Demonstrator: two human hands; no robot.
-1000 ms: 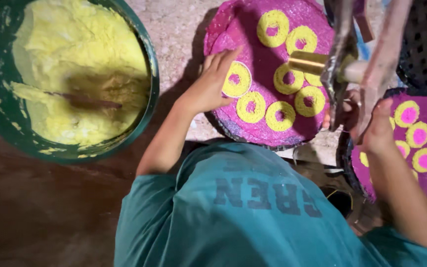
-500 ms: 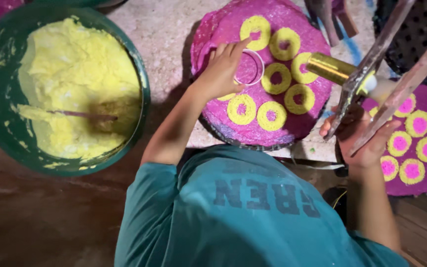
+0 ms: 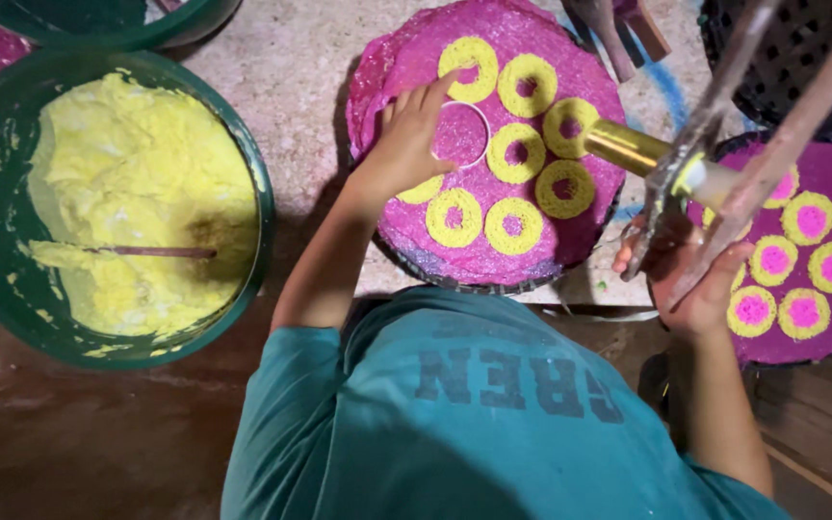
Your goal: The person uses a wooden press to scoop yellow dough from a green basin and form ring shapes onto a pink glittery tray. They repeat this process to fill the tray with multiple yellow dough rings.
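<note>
Sandy floor (image 3: pixel 291 67). Left hand (image 3: pixel 406 144) pinches white ring mould (image 3: pixel 461 135) on pink disc (image 3: pixel 493 231); right hand (image 3: pixel 690 279) beside disc, grip unclear.

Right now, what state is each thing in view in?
Left hand: fingers on a white ring mould pressed on the pink disc.
Right hand: wrapped around a gold tube.
Pink disc: flat, carrying yellow rings, one part hidden under the hand.
Second pink disc: carrying yellow rings with pink centres.
Green tub: filled with yellow paste, a stick lying in it.
</note>
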